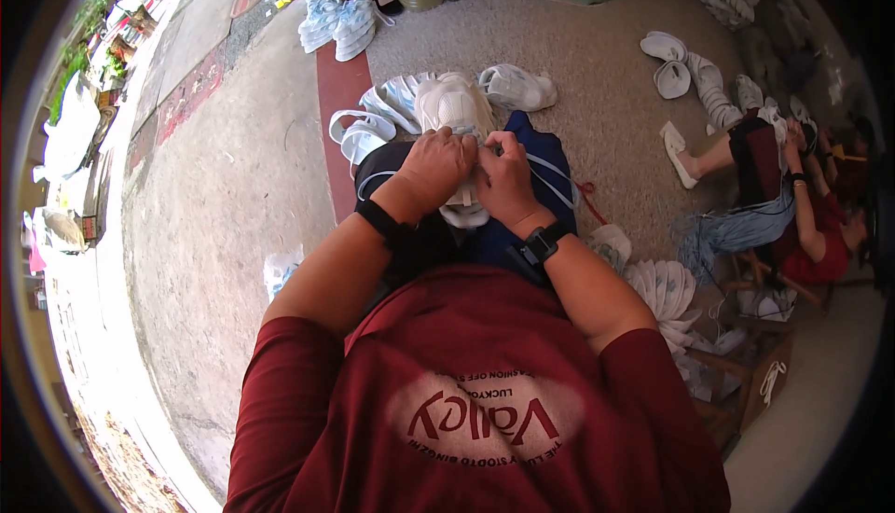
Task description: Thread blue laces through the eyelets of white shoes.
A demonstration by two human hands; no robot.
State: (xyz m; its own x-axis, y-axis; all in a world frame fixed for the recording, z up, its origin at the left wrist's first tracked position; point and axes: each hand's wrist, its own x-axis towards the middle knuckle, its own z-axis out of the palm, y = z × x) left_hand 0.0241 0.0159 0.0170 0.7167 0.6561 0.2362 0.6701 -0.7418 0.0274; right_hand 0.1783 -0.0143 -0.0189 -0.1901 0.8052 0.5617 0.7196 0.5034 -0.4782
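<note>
A white shoe (453, 101) rests on my lap, toe pointing away from me, with its other end (464, 215) showing below my hands. My left hand (436, 168) is closed over the lacing, its knuckles up. Beside it my right hand (509, 177) pinches with thumb and index finger at the same spot. A light-blue shoelace (552, 170) trails from there over navy cloth (539, 140) on my right side, and another length shows by my left wrist. The fingertips and the lace between them are mostly hidden.
White shoes (396, 101) lie just beyond my knees, with a single one (518, 88) to the right. Stacked white shoe pieces (660, 291) stand near my right elbow beside a wooden stool (746, 378). Another person (806, 224) sits at right. More shoe stacks (352, 28) are ahead.
</note>
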